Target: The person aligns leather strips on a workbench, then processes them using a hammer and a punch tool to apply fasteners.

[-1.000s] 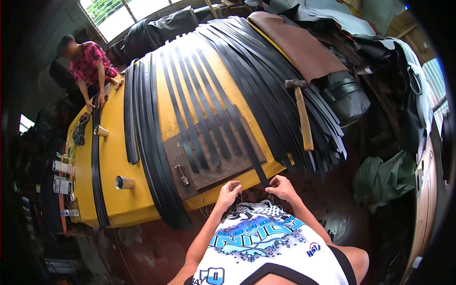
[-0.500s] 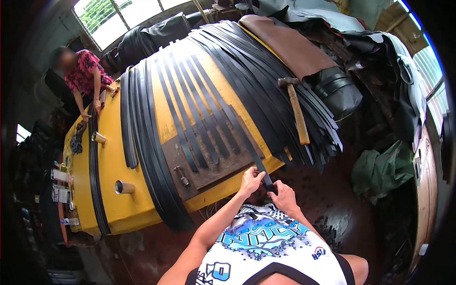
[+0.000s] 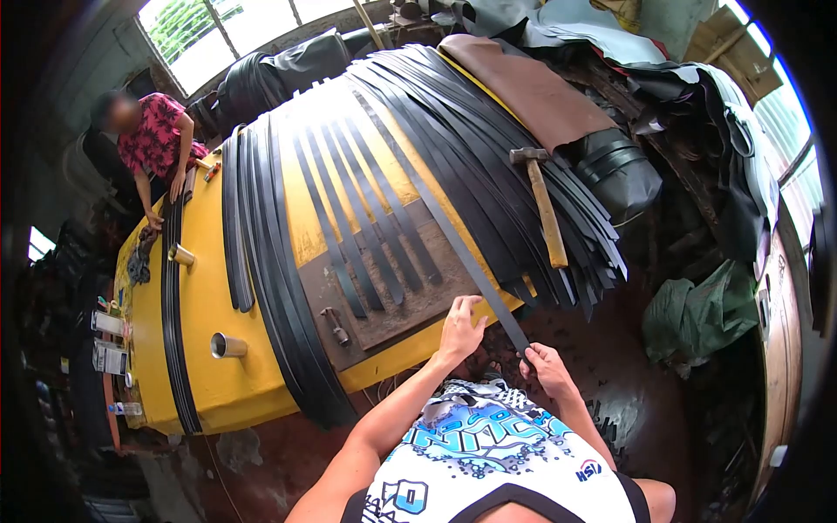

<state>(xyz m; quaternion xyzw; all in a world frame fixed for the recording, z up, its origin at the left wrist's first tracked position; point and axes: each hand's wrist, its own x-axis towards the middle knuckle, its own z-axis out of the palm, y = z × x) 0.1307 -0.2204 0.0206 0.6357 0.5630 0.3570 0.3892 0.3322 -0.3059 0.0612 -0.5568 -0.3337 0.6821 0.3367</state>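
Note:
A long black leather strip (image 3: 449, 231) runs from the far part of the yellow table (image 3: 392, 342) over its near edge toward me. My right hand (image 3: 547, 370) pinches the near end of that strip. Just left of it, my left hand (image 3: 462, 329) is raised off the strip, its fingers apart and holding nothing. Several shorter-looking black strips (image 3: 377, 261) lie side by side across a brown board (image 3: 405, 311) at the table's near side. A small metal tool (image 3: 334, 326) rests on the board's left corner.
A thick pile of black strips (image 3: 488, 200) covers the table's right side, with a hammer (image 3: 547, 209) on top. More strips (image 3: 292, 331) hang over the near edge. Metal cups (image 3: 228, 345) stand at left. Another person (image 3: 161, 139) works at the far left. A green sack (image 3: 697, 318) sits at right.
My right hand has moved right, drawing the strip's end away from the board. My left hand has let go of the strip and opened. The other person's hands have shifted slightly.

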